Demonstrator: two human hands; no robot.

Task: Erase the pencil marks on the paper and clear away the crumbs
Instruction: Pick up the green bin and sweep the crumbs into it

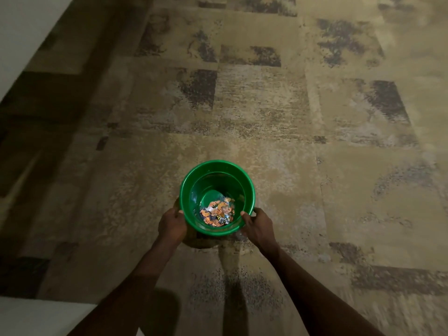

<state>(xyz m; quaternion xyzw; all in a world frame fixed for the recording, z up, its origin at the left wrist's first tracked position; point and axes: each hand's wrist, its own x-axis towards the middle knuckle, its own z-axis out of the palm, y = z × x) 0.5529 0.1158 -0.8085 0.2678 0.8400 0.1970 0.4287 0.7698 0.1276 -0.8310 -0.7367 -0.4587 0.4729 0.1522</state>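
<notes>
A round green plastic bucket (194, 173) is at the centre of the head view, over a patterned carpet. Orange, white and dark scraps (217, 213) lie in a heap on its bottom. My left hand (172, 224) grips the bucket's left side, thumb near the rim. My right hand (257, 226) grips the right side, thumb on the rim. Both arms reach forward from the bottom of the frame. No paper or eraser is in view.
Beige carpet (315, 117) with dark blotches fills most of the view. A white surface (21, 32) runs along the upper left, another white edge (36, 316) sits at the lower left, and a dark strip lies between them.
</notes>
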